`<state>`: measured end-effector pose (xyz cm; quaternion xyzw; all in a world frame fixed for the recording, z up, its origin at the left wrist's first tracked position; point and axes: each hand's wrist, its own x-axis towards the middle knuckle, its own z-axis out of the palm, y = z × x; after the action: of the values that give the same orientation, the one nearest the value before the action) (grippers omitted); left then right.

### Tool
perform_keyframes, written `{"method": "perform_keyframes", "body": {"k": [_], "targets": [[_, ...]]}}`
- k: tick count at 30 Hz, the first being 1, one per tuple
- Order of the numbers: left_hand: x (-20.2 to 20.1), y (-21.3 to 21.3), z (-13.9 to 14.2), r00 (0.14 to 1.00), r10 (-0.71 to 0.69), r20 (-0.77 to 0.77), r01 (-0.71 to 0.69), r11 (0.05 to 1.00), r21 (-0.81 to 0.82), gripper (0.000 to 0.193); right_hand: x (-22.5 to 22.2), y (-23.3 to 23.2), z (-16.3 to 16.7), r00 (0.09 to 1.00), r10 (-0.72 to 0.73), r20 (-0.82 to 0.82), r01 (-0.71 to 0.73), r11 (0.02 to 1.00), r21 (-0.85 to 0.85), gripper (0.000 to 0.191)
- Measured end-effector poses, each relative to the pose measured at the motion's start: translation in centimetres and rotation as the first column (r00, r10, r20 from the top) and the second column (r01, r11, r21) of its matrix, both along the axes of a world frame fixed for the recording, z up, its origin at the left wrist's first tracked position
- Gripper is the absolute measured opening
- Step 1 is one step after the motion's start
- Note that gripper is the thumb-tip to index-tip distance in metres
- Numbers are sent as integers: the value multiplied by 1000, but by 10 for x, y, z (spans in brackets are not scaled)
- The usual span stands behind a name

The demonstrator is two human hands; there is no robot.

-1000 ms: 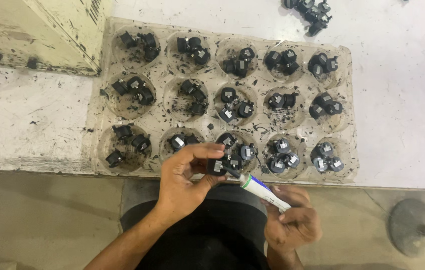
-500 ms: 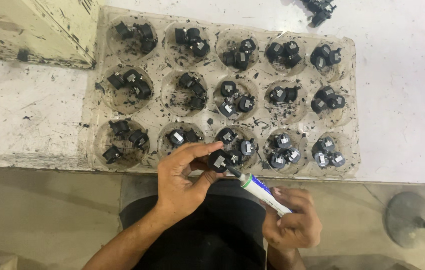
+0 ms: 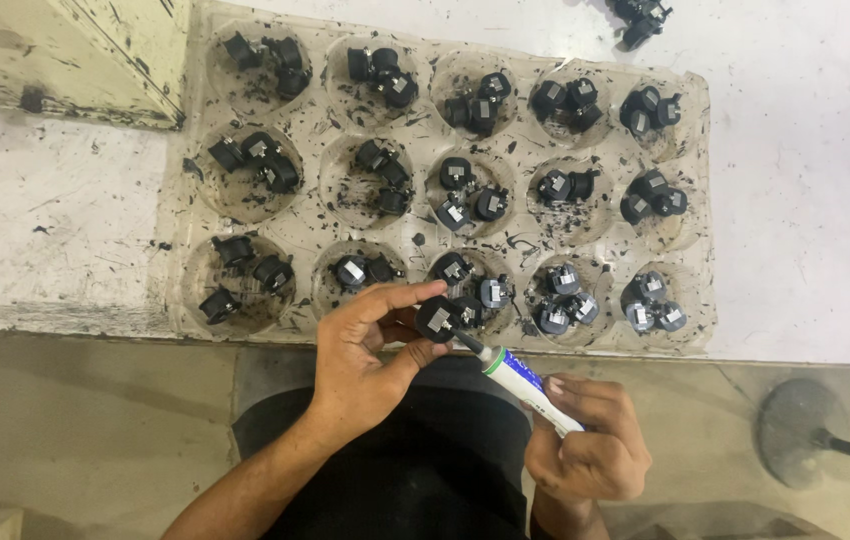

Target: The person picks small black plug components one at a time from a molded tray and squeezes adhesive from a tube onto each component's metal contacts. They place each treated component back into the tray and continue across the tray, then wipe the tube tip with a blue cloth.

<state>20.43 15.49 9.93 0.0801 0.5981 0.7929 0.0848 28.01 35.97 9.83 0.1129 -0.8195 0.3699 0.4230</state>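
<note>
The left hand [image 3: 365, 360] is pinching a small black part [image 3: 437, 318] between thumb and fingers, just in front of the tray's [image 3: 697, 210] near edge. The right hand [image 3: 585, 445] is gripping a white tube [image 3: 523, 382] with a blue label and a green band by its nozzle. The tube is lying slanted, its long side running from the right hand up and left. Its thin tip is pointing up-left and touching the part. The clear tray is sitting on the white table [image 3: 805, 200] with 15 round cups in 3 rows. Each cup is holding a few black parts.
</note>
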Motion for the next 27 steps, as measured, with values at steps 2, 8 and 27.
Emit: {"method": "perform_keyframes", "body": {"k": [2, 8, 27], "targets": [[0, 0, -1, 1000, 0, 7, 0, 1000, 9, 49, 1, -1, 0, 1000, -11, 8, 11, 1000, 5, 42], [1, -1, -4, 1000, 12, 1, -12, 999, 34, 48, 0, -2, -1, 1000, -4, 7, 4, 1000, -1, 43], [11, 14, -35, 980, -97, 174, 27, 931, 365, 48, 4, -8, -6, 992, -116, 57, 121, 988, -99, 45]]}}
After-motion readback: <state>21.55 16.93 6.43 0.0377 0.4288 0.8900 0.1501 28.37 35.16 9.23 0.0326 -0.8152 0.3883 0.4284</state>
